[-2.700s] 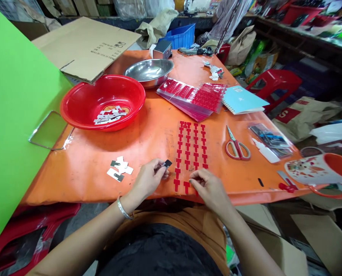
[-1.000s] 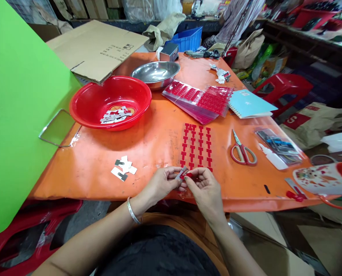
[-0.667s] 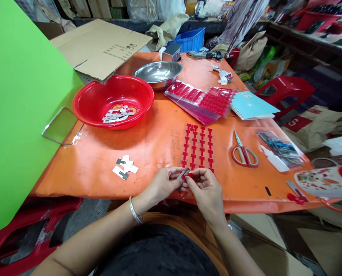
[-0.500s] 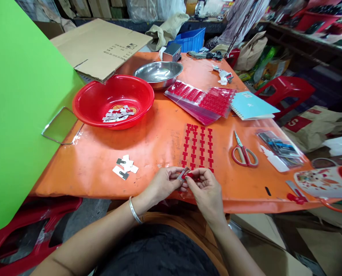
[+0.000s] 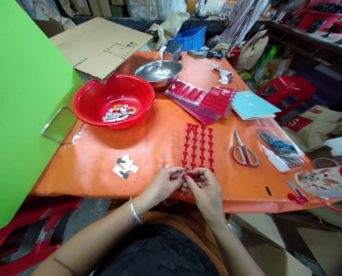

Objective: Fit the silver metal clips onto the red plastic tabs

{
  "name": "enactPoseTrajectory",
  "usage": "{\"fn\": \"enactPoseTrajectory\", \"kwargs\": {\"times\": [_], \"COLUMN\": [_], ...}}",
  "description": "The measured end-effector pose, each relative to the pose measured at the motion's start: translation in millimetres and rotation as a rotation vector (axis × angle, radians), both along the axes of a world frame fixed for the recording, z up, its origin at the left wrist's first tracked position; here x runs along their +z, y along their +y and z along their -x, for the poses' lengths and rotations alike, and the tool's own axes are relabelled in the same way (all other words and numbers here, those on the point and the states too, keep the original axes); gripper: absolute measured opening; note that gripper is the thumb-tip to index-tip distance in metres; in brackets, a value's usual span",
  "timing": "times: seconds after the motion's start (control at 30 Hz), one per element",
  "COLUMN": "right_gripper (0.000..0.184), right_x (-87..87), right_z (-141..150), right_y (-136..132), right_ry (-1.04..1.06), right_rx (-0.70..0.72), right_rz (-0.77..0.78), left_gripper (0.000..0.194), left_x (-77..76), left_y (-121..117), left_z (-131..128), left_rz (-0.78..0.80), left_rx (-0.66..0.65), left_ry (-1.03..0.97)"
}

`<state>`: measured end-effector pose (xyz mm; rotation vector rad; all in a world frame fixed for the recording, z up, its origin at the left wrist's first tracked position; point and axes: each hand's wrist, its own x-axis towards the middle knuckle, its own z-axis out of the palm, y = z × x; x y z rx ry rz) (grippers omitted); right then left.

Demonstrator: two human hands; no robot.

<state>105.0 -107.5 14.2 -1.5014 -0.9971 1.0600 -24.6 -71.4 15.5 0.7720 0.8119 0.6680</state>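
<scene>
My left hand [image 5: 171, 181] pinches a small flat metal-looking plate [image 5: 183, 173] at the table's near edge. Against the plate, my right hand [image 5: 204, 186] grips a small red sticker [image 5: 189, 175] between thumb and fingers. The fingers hide parts of both pieces. Just beyond my hands lies a clear sheet of red T-shaped stickers [image 5: 202, 149], in rows. To the left, several small white and grey plates [image 5: 125, 167] lie in a loose heap. More such plates, some with red on them, rest in a red basin [image 5: 84, 105].
Red-handled scissors [image 5: 244, 154] lie right of the sticker sheet, with a patterned white cup [image 5: 324, 181] further right. Behind are a stack of red sticker sheets [image 5: 201, 99], a light-blue notebook [image 5: 252, 105] and a steel bowl [image 5: 159, 73]. A green board [image 5: 21, 115] stands at the left.
My hands stay almost in the same place, still holding the plate and the red sticker together. The view has shifted very slightly; nothing on the table has visibly moved.
</scene>
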Motion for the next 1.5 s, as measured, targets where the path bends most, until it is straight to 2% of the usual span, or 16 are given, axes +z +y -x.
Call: {"fn": "enactPoseTrajectory", "kwargs": {"times": [0.27, 0.43, 0.53, 0.6, 0.8, 1.17, 1.37, 1.43, 1.5], "right_gripper": [0.015, 0.01, 0.01, 0.01, 0.01, 0.01, 0.014, 0.022, 0.043], "right_x": [0.4, 1.4, 4.0, 5.5, 6.3, 6.5, 6.6, 4.7, 2.6], "right_z": [2.8, 2.2, 0.5, -1.2, -5.2, -4.3, -1.7, -1.4, -1.7], "right_y": [-3.8, -8.4, -6.4, -3.5, 2.0, 4.0, 4.9, 6.1, 7.6], "right_ry": [-0.147, -0.424, -0.587, -0.612, -0.469, -0.416, -0.317, -0.191, -0.032], "right_rx": [0.013, 0.031, -0.027, -0.053, -0.007, -0.028, -0.043, -0.1, -0.15], "right_rz": [-0.053, -0.184, -0.29, -0.315, -0.226, -0.165, -0.145, -0.133, -0.099], "left_gripper": [0.031, 0.03, 0.033, 0.036, 0.043, 0.041, 0.035, 0.035, 0.034], "left_x": [2.7, 2.7, 3.4, 3.6, 5.8, 2.6, 7.1, 7.9, 7.9], "left_y": [-1.4, -4.0, -5.2, -5.8, -6.9, -8.5, -9.5, -10.1, -10.7], "left_z": [-0.4, -1.4, -0.9, -0.5, -0.6, 0.1, 2.2, 1.9, 1.1], "left_rz": [-0.036, -0.089, -0.096, -0.095, -0.07, -0.084, -0.121, -0.102, -0.068], "left_rx": [0.05, 0.085, 0.082, 0.071, 0.061, 0.058, 0.031, 0.051, 0.081], "left_ry": [0.045, 0.062, 0.053, 0.046, 0.045, 0.059, 0.074, 0.06, 0.054]}}
